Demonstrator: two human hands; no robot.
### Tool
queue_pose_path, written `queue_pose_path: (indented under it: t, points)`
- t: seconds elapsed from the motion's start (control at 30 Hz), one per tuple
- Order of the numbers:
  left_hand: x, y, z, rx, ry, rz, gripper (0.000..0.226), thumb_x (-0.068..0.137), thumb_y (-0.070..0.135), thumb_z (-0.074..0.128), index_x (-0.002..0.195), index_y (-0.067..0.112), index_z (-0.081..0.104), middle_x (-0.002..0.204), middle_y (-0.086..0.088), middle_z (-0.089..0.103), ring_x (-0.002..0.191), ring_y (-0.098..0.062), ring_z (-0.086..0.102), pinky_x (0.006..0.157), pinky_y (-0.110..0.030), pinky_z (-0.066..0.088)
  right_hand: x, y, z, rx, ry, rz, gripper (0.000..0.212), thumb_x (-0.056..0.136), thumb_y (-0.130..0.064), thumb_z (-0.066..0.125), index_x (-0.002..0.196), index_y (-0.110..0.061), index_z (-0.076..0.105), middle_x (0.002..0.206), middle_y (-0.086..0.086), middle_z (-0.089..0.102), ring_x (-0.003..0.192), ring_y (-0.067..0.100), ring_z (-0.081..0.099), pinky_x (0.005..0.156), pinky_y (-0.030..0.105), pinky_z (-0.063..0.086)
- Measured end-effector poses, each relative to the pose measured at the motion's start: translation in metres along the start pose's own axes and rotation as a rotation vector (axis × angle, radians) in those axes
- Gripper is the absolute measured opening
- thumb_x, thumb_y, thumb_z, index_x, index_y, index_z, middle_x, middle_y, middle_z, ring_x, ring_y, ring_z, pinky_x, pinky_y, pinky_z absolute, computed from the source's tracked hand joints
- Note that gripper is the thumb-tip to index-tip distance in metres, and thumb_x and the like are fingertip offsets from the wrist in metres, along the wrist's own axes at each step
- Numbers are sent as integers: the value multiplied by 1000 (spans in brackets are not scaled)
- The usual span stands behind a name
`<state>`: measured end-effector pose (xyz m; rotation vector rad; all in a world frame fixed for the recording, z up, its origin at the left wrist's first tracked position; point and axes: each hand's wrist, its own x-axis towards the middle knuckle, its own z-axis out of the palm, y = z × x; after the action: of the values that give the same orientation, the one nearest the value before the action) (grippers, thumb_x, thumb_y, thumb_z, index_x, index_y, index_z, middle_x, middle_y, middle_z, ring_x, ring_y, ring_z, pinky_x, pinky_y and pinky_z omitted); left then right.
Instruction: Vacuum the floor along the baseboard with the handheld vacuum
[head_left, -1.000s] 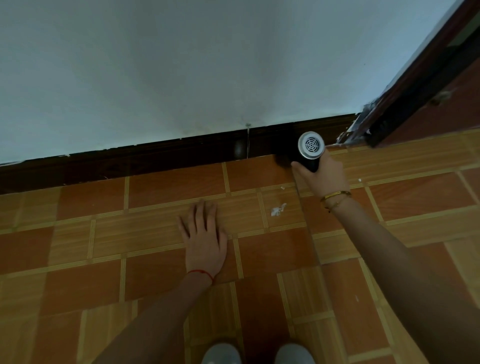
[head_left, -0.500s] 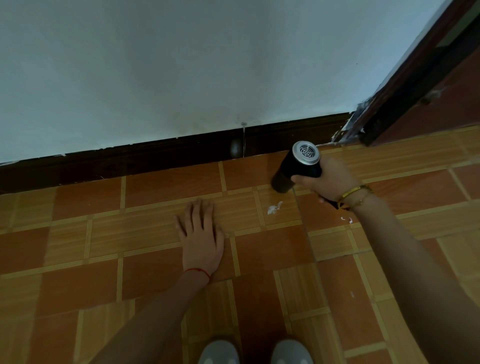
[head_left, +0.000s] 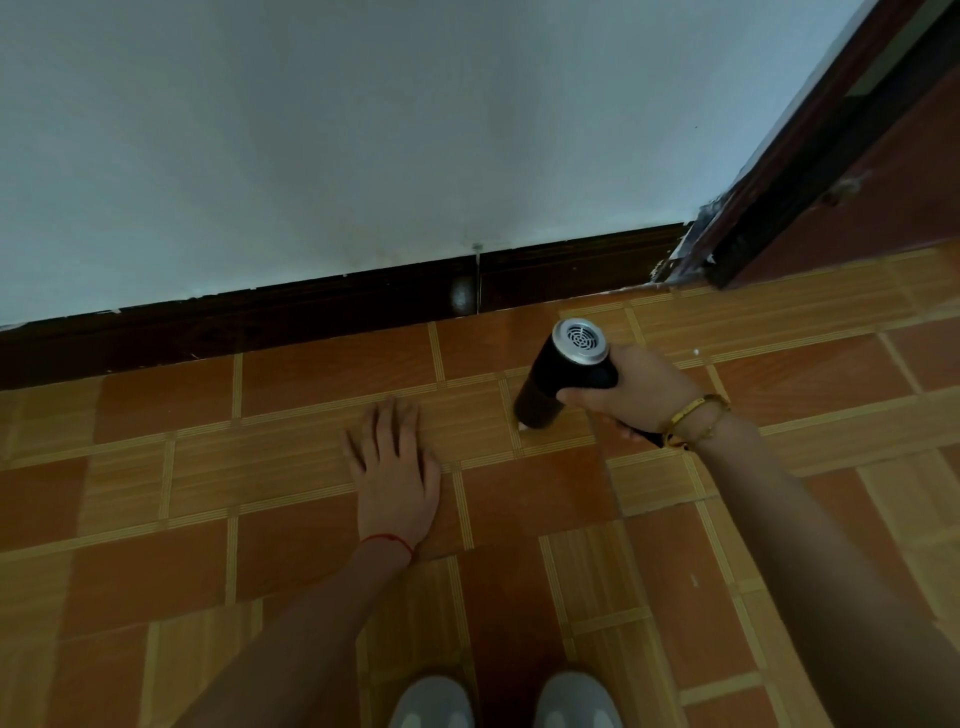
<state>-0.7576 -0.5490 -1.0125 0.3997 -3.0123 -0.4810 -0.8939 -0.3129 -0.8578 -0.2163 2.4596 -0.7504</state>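
Observation:
My right hand (head_left: 636, 395) grips the black handheld vacuum (head_left: 558, 376), whose silver grilled end faces up toward me. Its nozzle points down at the tiled floor (head_left: 311, 467), over a small white scrap (head_left: 522, 427) that is mostly hidden under it. The nozzle is about one tile row out from the dark wooden baseboard (head_left: 311, 306) that runs under the white wall. My left hand (head_left: 395, 470) rests flat on the floor, fingers spread, to the left of the vacuum.
A dark door frame (head_left: 810, 156) rises at the right end of the baseboard, with chipped paint at its foot. A small round mark (head_left: 462, 293) sits on the baseboard joint. My two grey shoe tips (head_left: 504, 701) show at the bottom edge.
The vacuum has moved from against the baseboard toward me and to the left, down onto the white scrap. My left hand has stayed flat on the floor.

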Motion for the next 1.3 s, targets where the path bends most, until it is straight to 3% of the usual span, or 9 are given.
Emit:
queue_pose_path:
  t: [0.13, 0.23, 0.27, 0.37, 0.47, 0.77, 1.0, 1.17, 1.3]
  points:
    - [0, 1, 0, -1, -11, -5, 58, 98, 38, 32, 151, 16, 35, 158, -12, 32, 149, -32, 20, 118, -65, 12, 5, 1, 12, -90, 206, -44, 52, 79, -48, 68, 116, -14, 56, 98, 5, 69, 81, 17, 63, 69, 31, 52]
    - [0, 0, -1, 9, -14, -3, 58, 98, 38, 32, 151, 16, 35, 158, -11, 31, 149, -32, 20, 118, -65, 12, 2, -3, 10, 65, -8, -25, 30, 82, -39, 69, 100, -21, 52, 62, 2, 64, 47, 16, 58, 47, 26, 47]
    - [0, -1, -1, 11, -14, -4, 58, 98, 38, 32, 151, 16, 35, 158, -12, 31, 149, -32, 20, 118, -65, 12, 2, -2, 11, 69, -7, -29, 30, 82, -39, 69, 100, -20, 52, 63, 2, 64, 47, 15, 59, 47, 27, 48]
    - [0, 0, 0, 4, -10, -6, 58, 98, 37, 33, 151, 16, 35, 158, -12, 31, 149, -32, 21, 118, -65, 12, 8, 4, 19, -71, 224, -53, 52, 81, -47, 66, 118, -14, 54, 100, 6, 68, 86, 18, 63, 71, 32, 53]
    - [0, 1, -1, 3, -8, -5, 58, 98, 38, 33, 152, 17, 34, 158, -11, 31, 149, -32, 20, 118, -64, 13, 11, 4, 23, -56, 235, -78, 60, 80, -49, 67, 125, -13, 51, 110, 6, 67, 99, 21, 62, 77, 30, 51]
    - [0, 1, -1, 13, -5, -9, 58, 98, 37, 33, 151, 16, 36, 158, -12, 32, 149, -32, 21, 118, -64, 13, 16, 2, 35, -92, 305, -99, 60, 80, -53, 65, 122, -13, 50, 100, 4, 68, 90, 22, 65, 72, 39, 57]
    - [0, 1, -1, 9, -4, -2, 58, 97, 36, 36, 151, 16, 35, 158, -12, 32, 149, -33, 21, 118, -65, 12, 32, -1, 48, -62, 447, -17, 65, 81, -57, 61, 127, -12, 48, 98, 7, 69, 84, 22, 66, 66, 34, 55]
    - [0, 0, -1, 13, 6, -2, 58, 97, 36, 36, 151, 15, 36, 157, -14, 33, 149, -33, 22, 118, -65, 11, 42, -17, 55, -52, 318, -143, 67, 82, -50, 64, 134, -14, 41, 108, 6, 67, 92, 21, 64, 68, 29, 51]
    - [0, 1, -1, 10, 7, 2, 57, 97, 35, 37, 151, 15, 36, 157, -13, 33, 148, -33, 22, 119, -63, 10, 51, -8, 42, 20, 495, 12, 65, 85, -49, 62, 132, -10, 42, 106, 12, 67, 89, 24, 64, 64, 28, 44]
